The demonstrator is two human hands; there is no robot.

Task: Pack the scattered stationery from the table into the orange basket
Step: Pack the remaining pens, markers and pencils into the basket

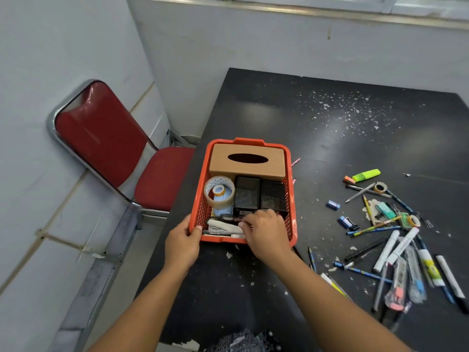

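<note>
While the left hand [183, 240] grips the near left corner of the orange basket [291, 199], thumb hooked over the rim and fingers curled under it, the right hand [266, 231] reaches over the near rim into the basket, its fingers bent down among the items there. Whether those fingers pinch anything cannot be told, since the back of the hand hides the tips. Just left of the right hand lies a white stapler [223, 226], with pens beside it along the basket's near wall. Farther back in the basket sit a roll of clear tape [218, 193], 2 black mesh holders [247, 196] side by side, and a tan tissue box [247, 161] against the far wall. The basket rests at the left edge of the black table [330, 118]. Well apart to the right, the scattered stationery remains on the table: a green highlighter [366, 174], a small blue eraser [333, 205], white markers [387, 250] and pencils. A red chair [101, 138] stands left of the table.
</note>
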